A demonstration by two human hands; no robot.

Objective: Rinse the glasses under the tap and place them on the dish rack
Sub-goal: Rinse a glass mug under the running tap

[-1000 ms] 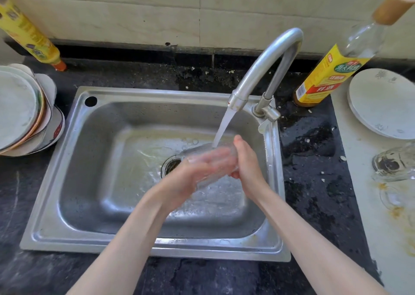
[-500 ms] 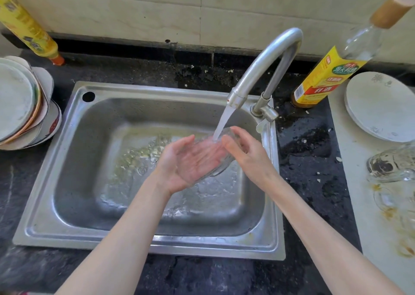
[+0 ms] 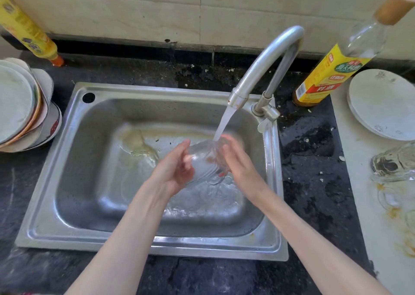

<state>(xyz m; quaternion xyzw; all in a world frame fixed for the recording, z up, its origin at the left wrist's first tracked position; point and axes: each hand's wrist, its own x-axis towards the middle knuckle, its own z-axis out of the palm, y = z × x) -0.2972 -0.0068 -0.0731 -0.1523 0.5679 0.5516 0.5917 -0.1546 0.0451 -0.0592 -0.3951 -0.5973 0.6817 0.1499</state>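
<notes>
A clear ribbed glass is held over the steel sink under the running stream from the curved tap. My left hand cups its left side with curled fingers, palm facing up. My right hand holds its right side, fingers wrapped behind it. The glass is tilted and blurred by water. More dirty glasses lie on the white counter at the right edge. No dish rack is in view.
A stack of plates sits left of the sink. A yellow bottle stands at the back left, a yellow-labelled bottle and a white plate at the back right. Yellowish residue lies in the basin.
Both hands have turned the glass under the stream; the left palm has rotated more upright. The view shifted slightly.
</notes>
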